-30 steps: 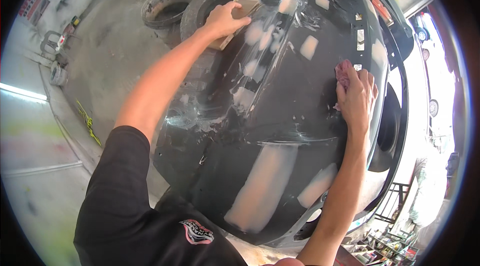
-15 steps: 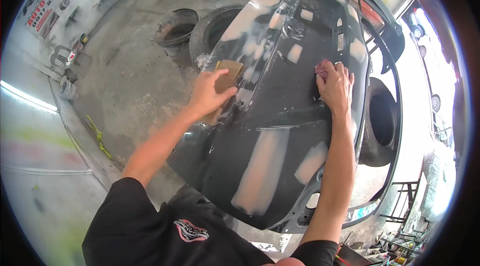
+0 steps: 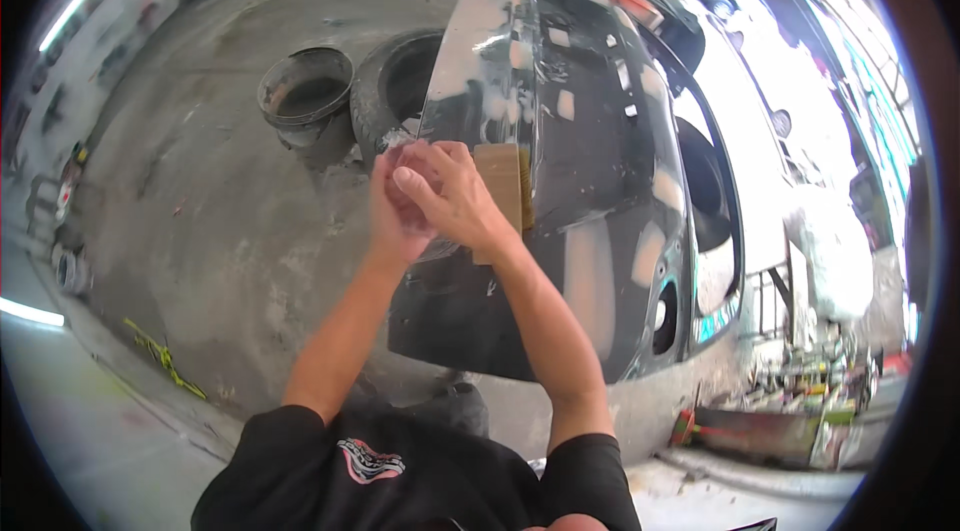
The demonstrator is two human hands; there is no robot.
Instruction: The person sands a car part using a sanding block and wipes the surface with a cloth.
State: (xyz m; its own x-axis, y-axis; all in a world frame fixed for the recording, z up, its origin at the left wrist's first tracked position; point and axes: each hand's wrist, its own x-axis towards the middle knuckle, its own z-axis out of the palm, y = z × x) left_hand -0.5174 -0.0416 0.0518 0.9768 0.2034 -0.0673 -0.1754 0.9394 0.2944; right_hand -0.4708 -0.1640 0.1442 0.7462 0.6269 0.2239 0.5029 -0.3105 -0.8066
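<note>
My two hands meet over the left edge of a dark car body panel (image 3: 610, 171). Blurred by motion, my left hand (image 3: 388, 216) curls upward, and my right hand (image 3: 462, 193) closes over it from the right. Between them is a crumpled pinkish cloth (image 3: 412, 215), mostly hidden by fingers and palms. Just right of my hands, a flat tan block (image 3: 497, 181) with a yellowish side rests on the panel, untouched. Pale filler patches (image 3: 588, 276) mark the dark surface.
A dark bucket (image 3: 307, 96) stands on the concrete floor left of the panel, beside a tyre (image 3: 368, 91). Another tyre (image 3: 700, 171) lies under the right side. At lower right is a bin of tools and clutter (image 3: 765, 431), and yellow-green cord (image 3: 165, 361) lies lower left.
My right hand has come left off the panel with the pinkish cloth to meet my left hand. My left hand has let go of the tan block, which stays on the panel.
</note>
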